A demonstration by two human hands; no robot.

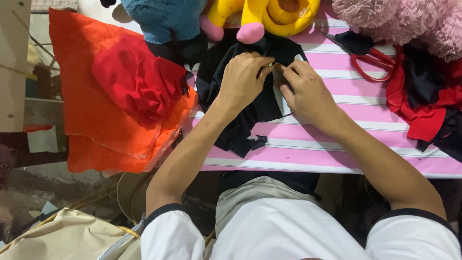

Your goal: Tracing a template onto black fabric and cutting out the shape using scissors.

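The left hand [243,79] is curled, fingers bent and thumb pressed in, pinching the black cloth [250,103] at its upper edge; the right hand [303,89] meets it there, fingertips together on the same spot, so both hands are closed on the cloth and touch each other at the fingertips. What small thing, if any, sits between the fingertips cannot be told. The black cloth is soft, limp and crumpled, lying under both hands on a pink-and-white striped tabletop [337,154], with a ragged tail hanging toward the person's lap. Far left of the left hand an orange sheet [91,125], flat and slightly glossy, hangs off the table edge, and on it rests a bunched red fabric [137,79], matte and deeply folded, near the left wrist's outer side. Beyond the left hand stands a blue plush toy [163,19], fuzzy; beyond both hands a yellow plush [262,14] with rounded pink feet, just above the cloth. Beyond the right hand, to its right, lie red-handled scissors [373,60], blades partly under a black scrap. Farther right sit a fluffy pink plush [404,21] and a heap of red and black scraps [426,106], well apart from the right hand.
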